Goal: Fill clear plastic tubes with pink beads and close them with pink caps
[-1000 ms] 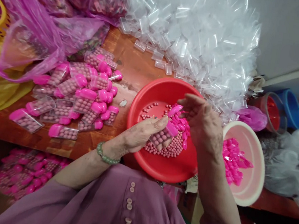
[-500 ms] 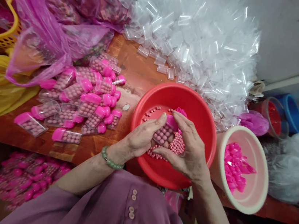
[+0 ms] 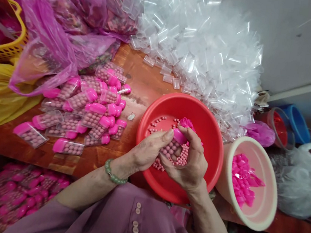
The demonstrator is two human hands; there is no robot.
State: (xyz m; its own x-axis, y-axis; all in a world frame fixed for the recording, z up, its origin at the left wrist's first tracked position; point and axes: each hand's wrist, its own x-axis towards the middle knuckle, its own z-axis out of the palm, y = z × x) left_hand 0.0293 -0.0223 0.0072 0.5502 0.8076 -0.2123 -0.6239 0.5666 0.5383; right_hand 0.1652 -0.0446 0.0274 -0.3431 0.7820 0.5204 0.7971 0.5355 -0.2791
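A small clear plastic container (image 3: 170, 148) full of pink beads, with a bright pink cap, is held over the red basin (image 3: 217, 140). My left hand (image 3: 148, 148), with a green bead bracelet at its wrist, grips the container from the left, thumb by the cap. My right hand (image 3: 190, 165) curls around its right side, fingers against the cap and thumb low on the container. Loose pink beads (image 3: 183, 157) and pink plastic pieces (image 3: 186, 123) lie in the basin, partly hidden by my hands.
Filled containers (image 3: 94, 114) lie piled on the wooden table (image 3: 138, 72) at left, more below it. Empty clear containers (image 3: 194, 41) heap at the back. A cream bucket (image 3: 272, 200) of pink caps stands right. Purple bags (image 3: 50, 41) and a yellow basket (image 3: 20, 24) sit far left.
My right hand has closed in around the container and its cap; its fingers were wider apart before. The view has shifted slightly, so most things appear a little lower.
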